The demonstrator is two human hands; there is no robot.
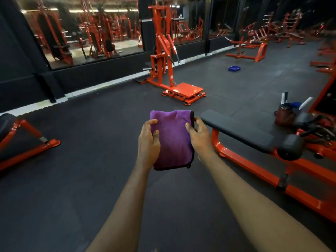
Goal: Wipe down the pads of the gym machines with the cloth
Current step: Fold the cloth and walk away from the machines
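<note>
My left hand and right hand pinch the folded purple microfibre cloth by its side edges; it looks light, soft and floppy, so I judge a flat palm grip best for the long black padded bench just right.

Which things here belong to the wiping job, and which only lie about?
For the job: purple cloth with black edging, held in left hand and right hand; long black bench pad; round black roller pad.
Lying about: blue plastic tray on the floor; dark red bag, purpose unclear.

Blue tray on dark floor, wall mirrors, dark red bag at right
</note>
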